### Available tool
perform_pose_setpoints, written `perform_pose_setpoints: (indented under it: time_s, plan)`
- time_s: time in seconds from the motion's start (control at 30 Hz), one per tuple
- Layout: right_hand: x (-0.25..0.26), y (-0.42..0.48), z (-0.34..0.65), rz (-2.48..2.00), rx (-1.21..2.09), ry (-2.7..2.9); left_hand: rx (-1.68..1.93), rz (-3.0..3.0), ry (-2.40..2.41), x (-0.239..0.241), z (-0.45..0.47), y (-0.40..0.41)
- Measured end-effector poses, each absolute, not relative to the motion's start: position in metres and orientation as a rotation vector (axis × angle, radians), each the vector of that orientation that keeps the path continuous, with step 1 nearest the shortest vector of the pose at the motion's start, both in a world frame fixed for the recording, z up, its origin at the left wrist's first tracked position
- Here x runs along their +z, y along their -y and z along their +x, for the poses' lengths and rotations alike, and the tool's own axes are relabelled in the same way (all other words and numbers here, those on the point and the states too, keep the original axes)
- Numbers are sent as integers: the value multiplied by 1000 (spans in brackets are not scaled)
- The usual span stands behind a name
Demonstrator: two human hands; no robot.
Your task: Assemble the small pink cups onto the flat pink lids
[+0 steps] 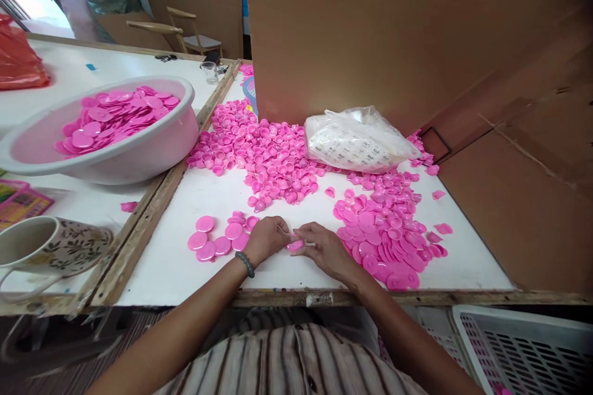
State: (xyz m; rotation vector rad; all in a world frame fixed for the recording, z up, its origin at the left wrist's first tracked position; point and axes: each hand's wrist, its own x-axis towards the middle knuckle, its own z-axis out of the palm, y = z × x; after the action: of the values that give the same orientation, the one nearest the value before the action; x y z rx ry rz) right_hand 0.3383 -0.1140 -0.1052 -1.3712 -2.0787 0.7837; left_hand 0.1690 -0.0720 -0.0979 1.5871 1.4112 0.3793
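My left hand (269,239) and my right hand (324,248) meet over the front of the white table. Between their fingertips they grip one small pink plastic piece (295,245), round and shiny; the fingers partly cover it. Left of my left hand lies a small group of round pink pieces (223,245) with smooth tops. To the right of my right hand spreads a heap of flat pink discs (393,253). Farther back is a wide pile of small pink cups (278,163).
A clear bag of printed white packets (359,142) rests behind the piles, against a tall cardboard sheet (370,37). At left stand a basin (180,136) of pink discs and a patterned mug (83,247). A white crate (523,345) sits below the table's right edge.
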Motion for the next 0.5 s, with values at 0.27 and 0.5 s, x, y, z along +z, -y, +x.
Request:
perform_pose_setpoints:
  time_s: [0.27, 0.5]
  plan:
    - [-108, 103, 338, -1320, 559, 2398, 196, 1389, -1360, -101, 167, 59]
    - [-111, 113, 334, -1376, 572, 2243, 375, 1192, -1247, -111, 165, 67]
